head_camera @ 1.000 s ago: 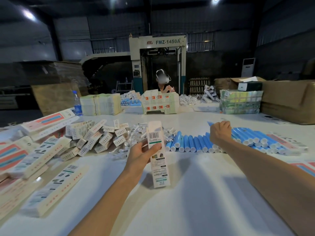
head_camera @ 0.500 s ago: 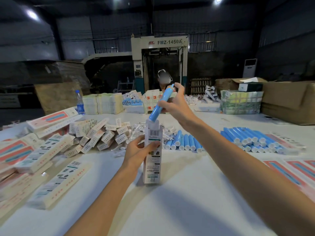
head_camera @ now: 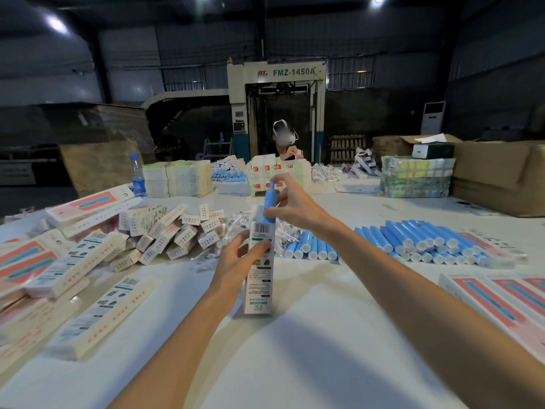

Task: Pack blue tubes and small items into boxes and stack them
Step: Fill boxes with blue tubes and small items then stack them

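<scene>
My left hand grips a tall white printed box that stands upright on the white table. My right hand pinches a blue tube and holds it upright, its lower end inside the box's open top. Rows of blue tubes with white caps lie to the right, and a shorter row lies just behind the box. A heap of small clear-wrapped items sits behind my left hand.
Long packed boxes are piled at the left beside a heap of small cartons. Flat pink-and-blue box blanks lie at the right. A person sits behind stacked cartons across the table. A water bottle stands at the far left.
My right hand lifted a blue tube from the row, brought it over the box and lowered it into the open top. My left hand stood the box upright.
</scene>
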Tool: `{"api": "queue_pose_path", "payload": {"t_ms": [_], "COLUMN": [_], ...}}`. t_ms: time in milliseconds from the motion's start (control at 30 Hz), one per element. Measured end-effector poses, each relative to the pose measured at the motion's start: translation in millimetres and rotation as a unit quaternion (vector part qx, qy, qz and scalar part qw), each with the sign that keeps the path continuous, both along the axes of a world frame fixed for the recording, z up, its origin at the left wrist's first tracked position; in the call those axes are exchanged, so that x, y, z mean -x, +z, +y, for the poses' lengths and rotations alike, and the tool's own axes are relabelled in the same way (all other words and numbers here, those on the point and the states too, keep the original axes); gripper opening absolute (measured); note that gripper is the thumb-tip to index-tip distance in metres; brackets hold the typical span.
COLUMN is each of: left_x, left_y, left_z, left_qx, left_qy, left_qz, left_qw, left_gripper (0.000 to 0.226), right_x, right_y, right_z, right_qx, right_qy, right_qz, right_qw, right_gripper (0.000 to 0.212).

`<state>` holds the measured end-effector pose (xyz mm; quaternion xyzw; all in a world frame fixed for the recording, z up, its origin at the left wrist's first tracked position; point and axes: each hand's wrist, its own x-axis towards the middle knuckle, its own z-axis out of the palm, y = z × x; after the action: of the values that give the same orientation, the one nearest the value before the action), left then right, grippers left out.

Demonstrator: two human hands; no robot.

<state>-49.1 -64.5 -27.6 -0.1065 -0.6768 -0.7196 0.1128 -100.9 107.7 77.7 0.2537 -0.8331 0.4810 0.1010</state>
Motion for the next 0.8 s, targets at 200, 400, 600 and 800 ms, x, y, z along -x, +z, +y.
{"api": "queue_pose_path", "payload": {"t_ms": [200,400,600,800], "left_x": [3.2,11.8,15.2,16.2], "left_y": [-3.3,0.7,1.9,0.0], "left_z": [-6.8,-33.7,-45.0,-42.0], "left_qx": [-0.027,-0.083,-0.121,-0.11], "left_qy": [0.109,0.277,0.362,0.355], "left_qz": [0.01,0.034,0.066,0.069], "left_qw": [0.994,0.957,0.922,0.926], "left_gripper": [0.029,0.025,0.036,0.028], "right_x": [0.4,19.1,36.0,47.8], "right_y": [-32.0,-61.4,-95.0,-120.7], "right_z": [-15.6,-13.8,-47.3,-90.4], "right_qx": [0.013,0.062,-0.151,-0.288], "right_qy": [-0.016,-0.132,-0.069,-0.041], "right_qz": [0.045,-0.011,0.017,0.067], "right_qw": [0.999,0.989,0.986,0.954], "right_gripper": [0.033,0.032,0.035,0.026]}}
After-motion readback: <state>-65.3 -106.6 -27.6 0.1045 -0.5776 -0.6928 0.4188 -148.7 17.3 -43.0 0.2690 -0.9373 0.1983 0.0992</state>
